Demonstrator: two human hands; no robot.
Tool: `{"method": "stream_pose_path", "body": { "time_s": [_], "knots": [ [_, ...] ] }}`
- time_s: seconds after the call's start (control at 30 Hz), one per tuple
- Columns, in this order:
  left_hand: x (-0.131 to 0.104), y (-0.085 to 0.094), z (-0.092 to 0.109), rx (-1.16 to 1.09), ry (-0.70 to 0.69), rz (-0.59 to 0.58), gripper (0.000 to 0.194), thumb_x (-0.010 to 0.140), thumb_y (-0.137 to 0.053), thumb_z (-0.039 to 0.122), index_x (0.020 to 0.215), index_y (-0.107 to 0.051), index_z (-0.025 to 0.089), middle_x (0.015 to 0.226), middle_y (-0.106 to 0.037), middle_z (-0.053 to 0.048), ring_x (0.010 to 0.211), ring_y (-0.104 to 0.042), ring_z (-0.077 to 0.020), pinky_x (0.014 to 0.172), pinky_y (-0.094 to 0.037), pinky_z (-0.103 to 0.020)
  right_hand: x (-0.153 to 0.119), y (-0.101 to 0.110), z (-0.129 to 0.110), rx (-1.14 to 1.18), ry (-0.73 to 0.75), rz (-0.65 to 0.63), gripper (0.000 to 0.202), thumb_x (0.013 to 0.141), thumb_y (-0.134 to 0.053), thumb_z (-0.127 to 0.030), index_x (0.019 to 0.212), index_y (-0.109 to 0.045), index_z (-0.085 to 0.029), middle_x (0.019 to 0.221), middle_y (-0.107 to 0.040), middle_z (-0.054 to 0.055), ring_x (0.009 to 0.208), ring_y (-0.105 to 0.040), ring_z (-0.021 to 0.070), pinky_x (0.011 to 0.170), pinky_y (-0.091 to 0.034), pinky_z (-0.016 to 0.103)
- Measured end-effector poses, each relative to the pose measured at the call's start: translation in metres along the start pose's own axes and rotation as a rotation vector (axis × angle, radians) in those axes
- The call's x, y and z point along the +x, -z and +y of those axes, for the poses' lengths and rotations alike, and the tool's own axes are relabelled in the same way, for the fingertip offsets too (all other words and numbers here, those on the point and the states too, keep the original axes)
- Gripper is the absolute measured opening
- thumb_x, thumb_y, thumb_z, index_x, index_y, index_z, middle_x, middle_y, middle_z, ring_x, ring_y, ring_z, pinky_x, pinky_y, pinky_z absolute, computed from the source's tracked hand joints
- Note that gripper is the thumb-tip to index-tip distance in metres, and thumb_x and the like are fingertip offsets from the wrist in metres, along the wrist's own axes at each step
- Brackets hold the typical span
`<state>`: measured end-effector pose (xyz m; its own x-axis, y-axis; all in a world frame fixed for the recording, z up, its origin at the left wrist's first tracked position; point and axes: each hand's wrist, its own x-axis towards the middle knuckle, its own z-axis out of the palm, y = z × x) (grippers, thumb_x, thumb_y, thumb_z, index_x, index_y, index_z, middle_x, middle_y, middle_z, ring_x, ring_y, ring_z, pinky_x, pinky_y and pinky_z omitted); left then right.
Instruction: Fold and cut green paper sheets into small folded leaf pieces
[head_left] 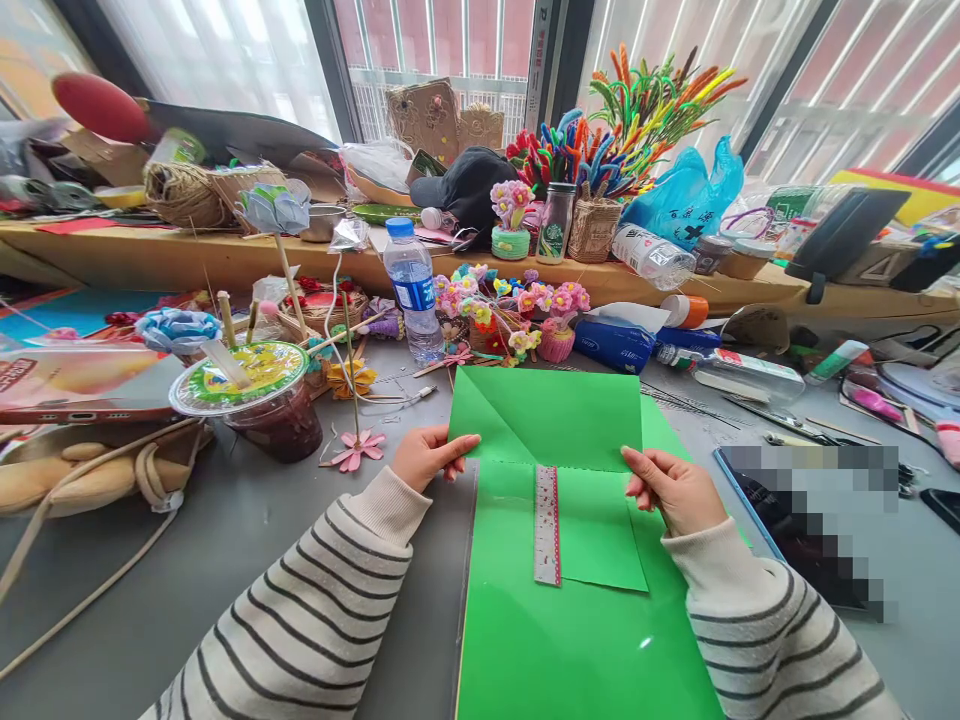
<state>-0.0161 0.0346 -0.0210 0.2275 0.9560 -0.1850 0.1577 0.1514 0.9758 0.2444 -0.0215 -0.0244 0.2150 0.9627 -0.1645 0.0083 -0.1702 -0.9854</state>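
Note:
A green paper piece point(555, 410) with a diagonal crease on its left side is held up by both hands. My left hand point(431, 455) pinches its lower left corner, and my right hand point(671, 487) pinches its lower right corner. Below it, a larger green sheet point(570, 660) lies on the grey table. On that sheet rest a smaller green paper piece point(604, 540) and a clear ruler point(547, 525) with a red patterned edge, which lies upright in view beside my right hand's side.
A lidded drink cup point(274, 410) and a water bottle point(414, 290) stand left and behind. A phone point(795, 520) lies at right, near scissors point(795, 425). Flowers point(517, 300) and a blue tissue pack point(615, 343) sit behind the paper; a crowded shelf point(337, 262) runs across the back.

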Motion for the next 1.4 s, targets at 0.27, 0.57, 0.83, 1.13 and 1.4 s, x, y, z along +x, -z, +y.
{"method": "stream_pose_path", "body": {
  "time_s": [0.27,0.57,0.83,1.13,1.4],
  "knots": [
    [0.001,0.000,-0.002,-0.088,0.058,-0.050,0.026,0.056,-0.062,0.035,0.055,-0.051,0.011,0.047,-0.058,0.001,0.036,-0.050,-0.0057,0.036,-0.038,-0.014,0.001,0.004,0.000,-0.055,0.005,0.014,0.032,0.060,-0.059,-0.040,0.046,-0.043,-0.016,0.035,-0.047,-0.006,0.027,-0.036,0.0027,0.029,-0.026,0.015],
    [0.000,-0.002,-0.002,-0.115,0.065,-0.088,0.027,0.056,-0.062,0.037,0.058,-0.053,0.011,0.054,-0.063,-0.004,0.054,-0.060,-0.0139,0.052,-0.047,-0.020,0.007,0.007,0.008,-0.228,0.127,0.203,0.038,0.061,-0.053,-0.047,0.044,-0.042,-0.016,0.028,-0.031,-0.009,0.029,-0.024,0.0025,0.032,-0.021,0.016],
    [-0.002,-0.002,0.000,-0.006,0.087,-0.118,0.026,0.057,-0.062,0.035,0.053,-0.050,0.012,0.047,-0.061,-0.001,0.045,-0.058,-0.0110,0.043,-0.043,-0.016,0.007,0.008,0.007,-0.206,0.216,0.269,0.037,0.063,-0.052,-0.045,0.043,-0.039,-0.017,0.032,-0.034,-0.008,0.031,-0.027,0.0034,0.033,-0.023,0.016],
    [-0.002,-0.002,-0.005,-0.058,0.027,-0.150,0.024,0.057,-0.062,0.033,0.054,-0.049,0.013,0.044,-0.057,0.003,0.052,-0.060,-0.0137,0.048,-0.046,-0.019,0.011,0.013,0.013,-0.064,0.289,0.020,0.030,0.063,-0.057,-0.037,0.087,-0.055,-0.018,0.085,-0.060,0.003,0.080,-0.054,0.0173,0.069,-0.044,0.027],
    [-0.003,-0.008,0.000,-0.195,0.026,-0.157,0.035,0.053,-0.066,0.031,0.078,-0.052,0.012,0.057,-0.060,0.002,0.053,-0.060,-0.0142,0.051,-0.048,-0.021,-0.008,0.004,0.008,0.047,0.365,-0.463,0.043,0.059,-0.060,-0.037,0.099,-0.052,-0.022,0.103,-0.056,0.004,0.095,-0.050,0.0238,0.080,-0.041,0.040]
  ]
}}
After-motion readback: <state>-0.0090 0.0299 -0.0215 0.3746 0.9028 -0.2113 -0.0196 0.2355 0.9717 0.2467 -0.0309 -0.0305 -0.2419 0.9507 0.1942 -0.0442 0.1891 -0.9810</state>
